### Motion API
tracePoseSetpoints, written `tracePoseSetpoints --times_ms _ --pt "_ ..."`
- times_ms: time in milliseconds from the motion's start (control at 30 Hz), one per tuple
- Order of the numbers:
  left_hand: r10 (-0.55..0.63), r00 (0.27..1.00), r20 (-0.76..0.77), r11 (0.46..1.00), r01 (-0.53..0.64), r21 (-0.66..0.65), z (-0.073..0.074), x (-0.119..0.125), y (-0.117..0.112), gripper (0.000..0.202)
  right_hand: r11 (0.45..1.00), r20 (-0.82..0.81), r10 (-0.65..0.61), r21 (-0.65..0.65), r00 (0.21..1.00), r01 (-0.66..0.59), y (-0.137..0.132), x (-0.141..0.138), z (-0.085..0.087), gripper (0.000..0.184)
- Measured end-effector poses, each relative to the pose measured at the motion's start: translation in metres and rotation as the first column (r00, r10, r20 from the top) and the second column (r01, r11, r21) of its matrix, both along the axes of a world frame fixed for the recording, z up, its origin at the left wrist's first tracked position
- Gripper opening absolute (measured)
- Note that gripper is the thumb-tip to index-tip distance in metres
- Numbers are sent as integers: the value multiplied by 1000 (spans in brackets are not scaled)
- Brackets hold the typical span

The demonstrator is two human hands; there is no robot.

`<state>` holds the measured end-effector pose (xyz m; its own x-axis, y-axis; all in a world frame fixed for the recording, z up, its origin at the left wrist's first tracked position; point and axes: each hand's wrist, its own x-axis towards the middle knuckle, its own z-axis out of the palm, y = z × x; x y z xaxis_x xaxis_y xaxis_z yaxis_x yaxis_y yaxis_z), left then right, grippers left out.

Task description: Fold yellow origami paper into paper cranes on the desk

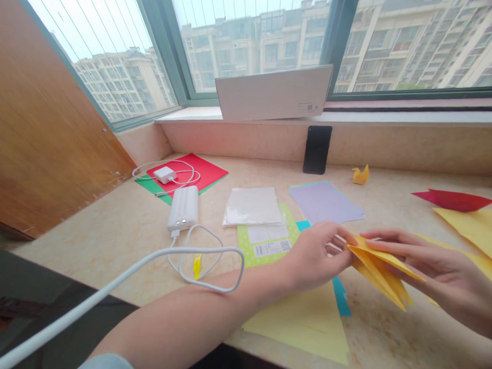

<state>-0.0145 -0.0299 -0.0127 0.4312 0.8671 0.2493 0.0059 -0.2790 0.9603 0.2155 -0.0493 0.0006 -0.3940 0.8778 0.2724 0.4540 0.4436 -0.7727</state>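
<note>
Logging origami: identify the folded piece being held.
The yellow folded paper, in left hand and right hand; red folded paper and yellow paper bird lie untouched farther back.

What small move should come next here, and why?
Probably, the right grip should press the loose flaps of the folded yellow paper together while the left grip steadies the opposite end: both already hold the piece, and the flaps splay apart at their tips.

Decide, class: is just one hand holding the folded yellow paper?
No, the left hand pinches one end of the folded yellow paper while the right hand holds it from the other side.
</note>
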Motion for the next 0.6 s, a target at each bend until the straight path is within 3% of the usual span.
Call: tracePoseSetpoints --times_ms 267,500,600 --pt "-125 992 -24 991 124 -45 -2 1 -2 42 963 53 -54 267 997 38 4 -8 -7 18" --pt "-211 976 60 963 218 -158 4 -2 -5 55 924 29 -73 377 997 57 5 -14 -7 13" --pt "-215 972 98 966 227 -126 7 -4 -6 51 921 -2 -98 379 995 91 4 -18 -4 14"
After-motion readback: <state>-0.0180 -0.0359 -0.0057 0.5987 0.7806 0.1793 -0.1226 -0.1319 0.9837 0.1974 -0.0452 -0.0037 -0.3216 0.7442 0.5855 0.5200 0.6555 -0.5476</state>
